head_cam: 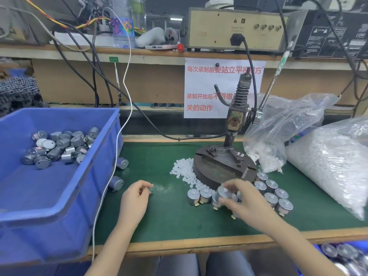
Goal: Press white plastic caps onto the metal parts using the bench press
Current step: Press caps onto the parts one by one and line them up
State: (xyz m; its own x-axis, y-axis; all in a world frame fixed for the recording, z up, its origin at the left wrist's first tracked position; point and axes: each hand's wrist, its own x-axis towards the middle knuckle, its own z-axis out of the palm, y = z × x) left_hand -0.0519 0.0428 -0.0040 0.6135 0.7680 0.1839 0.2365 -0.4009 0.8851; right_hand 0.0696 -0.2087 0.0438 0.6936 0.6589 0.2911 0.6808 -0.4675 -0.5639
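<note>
Near the front edge of the green worktop [169, 220], the right hand [246, 198] has its grip closed round a silver cylindrical metal motor [223, 193], white-capped, just before the dark round-based bench press [225, 166]. The left hand [135, 198], grip curled, seems to pinch a small white plastic cap [152, 185].

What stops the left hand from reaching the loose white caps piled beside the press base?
Probably nothing, so yes: only open green mat lies between the left hand and the white caps.
</note>
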